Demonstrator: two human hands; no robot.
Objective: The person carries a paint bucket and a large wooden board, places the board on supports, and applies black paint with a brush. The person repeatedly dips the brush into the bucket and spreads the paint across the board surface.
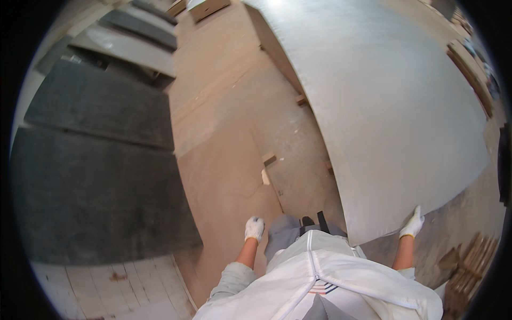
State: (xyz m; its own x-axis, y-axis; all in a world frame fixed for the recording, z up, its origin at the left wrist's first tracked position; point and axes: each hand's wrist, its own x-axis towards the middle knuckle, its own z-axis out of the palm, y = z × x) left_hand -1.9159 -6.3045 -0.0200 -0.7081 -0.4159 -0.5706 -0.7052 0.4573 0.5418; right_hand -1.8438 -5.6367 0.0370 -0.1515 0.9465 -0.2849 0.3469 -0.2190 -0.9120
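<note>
A large, smooth grey sheet (389, 106) fills the right side of the view. Its near edge lies just in front of my body. My right hand (413, 223), in a white glove, is closed over that near edge toward the right corner; the fingers beneath are hidden. Beside my left thigh hangs my left hand (255, 228), also in a white glove. Its fingers are curled into a loose fist, and no object shows in it. It stays apart from the sheet, above the brown floor (218, 186).
Dark flat panels (101, 197) lie along the left, over a whitish plank surface (117, 288). Small wooden blocks (269, 159) sit on the floor near the sheet's left edge. Wooden slats (472, 266) are stacked at lower right, and a box-like wooden piece (208, 8) stands far off.
</note>
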